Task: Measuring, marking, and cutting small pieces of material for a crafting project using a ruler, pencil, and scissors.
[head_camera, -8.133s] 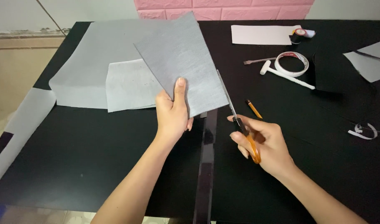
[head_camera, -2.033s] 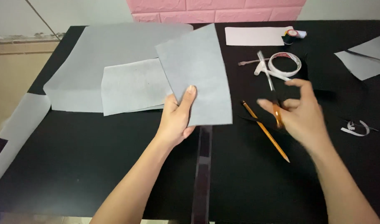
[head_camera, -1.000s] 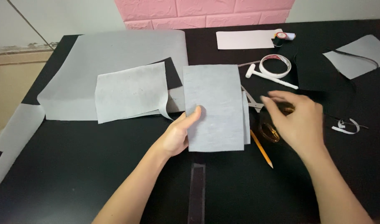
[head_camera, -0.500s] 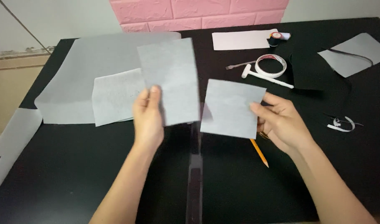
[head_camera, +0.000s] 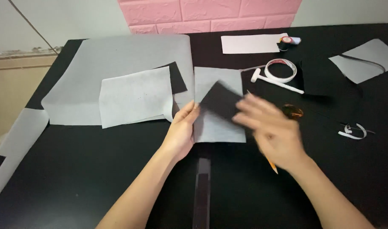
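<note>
Half a second ago each hand was lifting a grey sheet; now one grey sheet [head_camera: 217, 123] is lying flat on the table [head_camera: 96, 169]. The left hand [head_camera: 181, 131] is pressing its left edge, fingers extended. The blurred right hand [head_camera: 272, 131] is pinching a black piece [head_camera: 219, 101] above it.

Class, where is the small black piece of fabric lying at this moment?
In the head view the small black piece lies mid-table on the grey rectangle, between the left hand and the blurred right hand.
</note>
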